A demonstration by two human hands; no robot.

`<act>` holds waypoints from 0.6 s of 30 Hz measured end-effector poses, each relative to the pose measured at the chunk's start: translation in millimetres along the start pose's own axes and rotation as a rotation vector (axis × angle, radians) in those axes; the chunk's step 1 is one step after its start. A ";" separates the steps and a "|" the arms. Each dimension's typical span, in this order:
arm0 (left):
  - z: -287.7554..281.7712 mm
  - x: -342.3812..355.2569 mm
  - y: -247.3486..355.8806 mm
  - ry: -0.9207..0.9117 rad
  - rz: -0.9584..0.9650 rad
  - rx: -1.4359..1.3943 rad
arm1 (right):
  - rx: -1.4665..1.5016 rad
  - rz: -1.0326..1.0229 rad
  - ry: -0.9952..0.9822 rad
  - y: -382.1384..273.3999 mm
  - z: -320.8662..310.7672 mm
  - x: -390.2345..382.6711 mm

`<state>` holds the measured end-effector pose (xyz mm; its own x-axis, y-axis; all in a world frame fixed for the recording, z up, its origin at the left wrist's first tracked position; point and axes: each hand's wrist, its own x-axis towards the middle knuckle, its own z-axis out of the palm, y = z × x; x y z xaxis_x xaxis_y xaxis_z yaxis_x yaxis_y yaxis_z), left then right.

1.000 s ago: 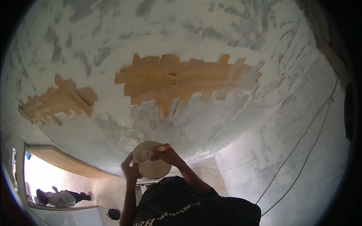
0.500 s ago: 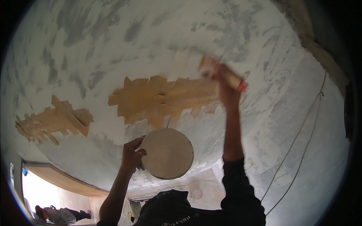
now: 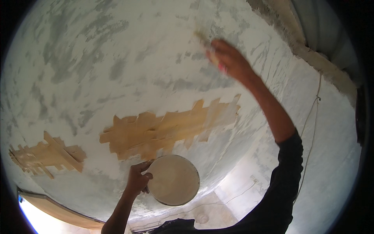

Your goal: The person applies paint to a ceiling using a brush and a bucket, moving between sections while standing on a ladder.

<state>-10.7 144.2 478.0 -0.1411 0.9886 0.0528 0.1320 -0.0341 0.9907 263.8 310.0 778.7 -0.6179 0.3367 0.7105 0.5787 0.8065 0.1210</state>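
Observation:
My left hand is closed on the rim of a round tub, with the thumb over the edge. Cream-coloured liquid, like paint, shows inside the tub. Raised high on the right, my right hand is wrapped round the handle of a paintbrush with a red end. The brush is smeared by motion, its bristles toward the wall; whether they touch it I cannot tell. Below the brush, a ragged ochre patch crosses the white and grey wall.
A smaller ochre patch lies at the left of the wall. A rough concrete edge runs along the upper right, and a thin cord hangs below it. At the lower left is a bright doorway under a wooden panel.
My right hand has moved up and slightly left with the paintbrush. The tub and ochre patches sit lower in view. A person at the lower left has left the picture.

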 end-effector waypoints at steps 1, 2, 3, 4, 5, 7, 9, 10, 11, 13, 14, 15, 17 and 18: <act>1.3 2.2 3.5 -0.016 -0.011 0.010 | 0.096 0.055 -0.067 -9.6 16.4 -21.1; 1.9 3.3 10.2 -0.032 -0.025 0.023 | 0.173 0.105 -0.138 -15.7 31.9 -39.7; 1.3 3.8 13.4 -0.040 -0.042 0.041 | 0.247 0.132 -0.198 -20.2 45.9 -52.9; 1.4 5.6 12.7 -0.034 -0.035 0.031 | 0.423 0.587 -0.402 -52.8 35.1 -52.7; 1.2 6.9 10.9 -0.027 -0.028 0.020 | 0.256 0.320 -0.429 -44.4 44.2 -64.6; 3.6 10.4 12.2 -0.035 -0.014 0.022 | -0.056 -0.131 -0.315 -33.7 51.0 -81.2; 3.9 14.0 15.4 -0.052 -0.007 0.050 | -0.174 -0.263 -0.351 -28.0 39.2 -79.0; 6.2 15.9 17.2 -0.061 -0.029 0.049 | -0.192 -0.358 -0.295 -14.6 34.1 -69.1; 8.5 17.4 18.3 -0.069 -0.052 0.049 | -0.109 -0.221 -0.377 -5.6 20.5 -60.9; 6.2 19.3 18.0 -0.068 -0.079 0.058 | -0.054 -0.105 -0.380 2.0 -0.1 -33.6; 6.3 21.3 17.7 -0.080 -0.079 0.065 | -0.098 -0.111 -0.308 9.2 -9.3 -21.1; 5.1 22.0 16.7 -0.086 -0.085 0.074 | -0.128 -0.052 -0.215 14.2 -15.5 -5.5; 8.3 21.9 15.1 -0.076 -0.036 0.049 | -0.167 -0.038 -0.071 40.4 -39.3 32.1; 12.4 23.5 16.0 -0.078 -0.008 0.034 | -0.174 -0.085 -0.020 62.8 -58.8 51.3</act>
<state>0.2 168.7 493.5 -0.0657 0.9973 0.0335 0.1643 -0.0224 0.9862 299.7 349.4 863.5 -0.6776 0.2820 0.6792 0.6065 0.7367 0.2992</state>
